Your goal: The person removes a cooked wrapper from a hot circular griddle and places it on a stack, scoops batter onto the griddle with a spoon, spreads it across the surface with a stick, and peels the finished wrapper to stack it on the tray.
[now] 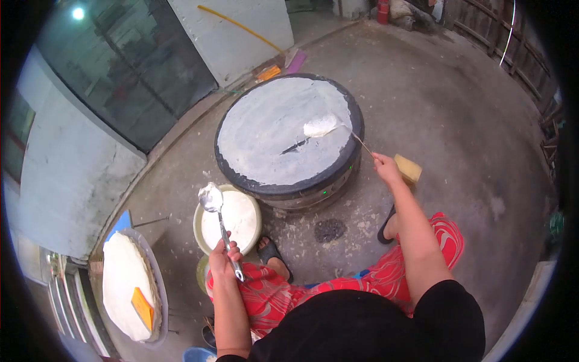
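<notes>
Spreader [321, 126], its head heaped with white batter, is over the griddle [241, 178], right of centre; whether its edge touches the pale coating cannot be told. Its long axis slants: the loaded head points forward and to the person's left, and the thin handle runs back over the rim to the right hand [385, 166], whose grip is closed around the handle's end. A dark streak [294, 147] breaks the coating just beside the head. Good work here probably means keeping the edge nearly flat, pressing lightly and evenly, and drawing batter thinly across that streak; a dipped corner could tear the coat.

Nearer the person, the left hand [225, 254] grips a metal ladle [211, 198] by its handle, the ladle's bowl pointing away above the batter tub [258, 218]. A yellow block [408, 169] shows just beside the right hand. Farther left sits a pale, thick stack [123, 283] bearing an orange piece [143, 308].
</notes>
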A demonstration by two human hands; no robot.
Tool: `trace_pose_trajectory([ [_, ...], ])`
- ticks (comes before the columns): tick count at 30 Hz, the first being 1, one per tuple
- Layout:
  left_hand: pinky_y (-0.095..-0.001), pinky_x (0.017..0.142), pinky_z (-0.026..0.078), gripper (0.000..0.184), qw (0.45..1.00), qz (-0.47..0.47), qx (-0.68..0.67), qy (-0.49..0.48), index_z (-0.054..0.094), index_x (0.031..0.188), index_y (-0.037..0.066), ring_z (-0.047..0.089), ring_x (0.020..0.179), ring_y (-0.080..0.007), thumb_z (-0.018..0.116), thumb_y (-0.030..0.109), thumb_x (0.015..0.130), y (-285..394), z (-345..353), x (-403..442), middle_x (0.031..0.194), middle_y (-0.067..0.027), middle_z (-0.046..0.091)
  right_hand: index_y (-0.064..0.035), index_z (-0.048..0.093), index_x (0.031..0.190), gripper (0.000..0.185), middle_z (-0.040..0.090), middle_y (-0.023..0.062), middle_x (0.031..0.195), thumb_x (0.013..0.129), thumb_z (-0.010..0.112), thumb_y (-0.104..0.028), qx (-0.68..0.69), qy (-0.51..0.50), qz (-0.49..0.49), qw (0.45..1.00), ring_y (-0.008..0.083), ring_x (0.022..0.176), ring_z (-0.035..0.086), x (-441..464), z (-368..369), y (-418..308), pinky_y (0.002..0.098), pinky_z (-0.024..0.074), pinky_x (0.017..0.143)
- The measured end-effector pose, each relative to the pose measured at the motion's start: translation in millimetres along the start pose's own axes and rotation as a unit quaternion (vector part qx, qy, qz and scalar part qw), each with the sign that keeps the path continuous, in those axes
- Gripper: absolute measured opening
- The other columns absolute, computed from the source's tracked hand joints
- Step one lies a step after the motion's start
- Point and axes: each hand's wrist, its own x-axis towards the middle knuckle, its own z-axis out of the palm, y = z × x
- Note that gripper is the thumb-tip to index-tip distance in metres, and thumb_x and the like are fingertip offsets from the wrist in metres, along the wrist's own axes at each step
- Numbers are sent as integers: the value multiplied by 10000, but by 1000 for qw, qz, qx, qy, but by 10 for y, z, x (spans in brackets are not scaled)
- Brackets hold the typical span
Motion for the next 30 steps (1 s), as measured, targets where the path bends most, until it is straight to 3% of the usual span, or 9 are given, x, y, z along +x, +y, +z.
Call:
trace_pose_trajectory([
  [5,-202,399,312,280,999,2,38,-17,412,1138,47,357,494,-95,326,187,911,5,90,-72,717,-69,443,-106,583,1067,272,600,138,995,823,482,-169,-119,-38,-85,988,248,906,588,-499,429,-530,307,449,766],
  [8,-206,388,311,281,998,6,50,-43,414,1142,48,360,476,-97,335,177,905,-5,141,-176,703,-74,455,-212,600,1054,256,601,103,1008,822,493,-184,-180,-87,-60,978,266,921,575,-686,198,-801,342,447,782],
  [13,-221,359,316,281,991,25,113,-62,419,1141,52,375,427,-106,359,167,891,-65,273,-348,647,-90,487,-127,593,1056,251,608,103,1012,831,490,-169,41,48,5,998,232,920,585,-440,410,18,322,446,787],
  [18,-223,354,318,258,984,17,163,-65,424,1113,54,384,424,-111,367,161,885,-148,474,-399,637,-101,495,-89,590,1046,255,626,111,949,836,456,-143,-99,-48,-75,991,238,882,598,-996,697,-738,344,454,753],
  [21,-214,347,314,272,980,21,187,-59,446,1109,37,369,414,-100,362,175,890,-201,577,-468,623,-90,494,-96,590,1064,255,632,86,716,855,445,-102,-75,-99,-80,989,133,630,601,-906,616,-631,276,466,584],
  [23,-230,339,322,261,968,28,239,-66,440,1102,41,380,404,-114,353,176,895,-232,577,-453,609,-98,491,-76,574,1082,265,595,65,608,875,411,-102,31,-12,32,999,97,506,547,-954,594,-515,260,439,500],
  [25,-236,335,325,254,967,26,242,-74,422,1101,44,389,398,-127,339,175,900,-283,633,-400,596,-98,488,-72,559,1101,278,589,58,578,887,386,-114,12,44,-87,995,117,498,545,-987,1076,0,269,444,511],
  [27,-241,333,328,242,958,21,276,-78,411,1093,46,391,396,-129,332,173,903,-362,712,-307,595,-94,487,-82,546,1115,279,611,66,643,881,396,-107,-91,-6,-104,990,136,532,578,-1270,1231,-386,274,455,540],
  [30,-246,329,330,220,948,23,308,-68,409,1071,52,393,397,-129,331,174,905,-499,783,-89,600,-76,481,-93,566,1074,272,618,110,660,834,439,-111,15,-93,-4,996,188,642,626,-1365,1062,-980,328,469,603],
])
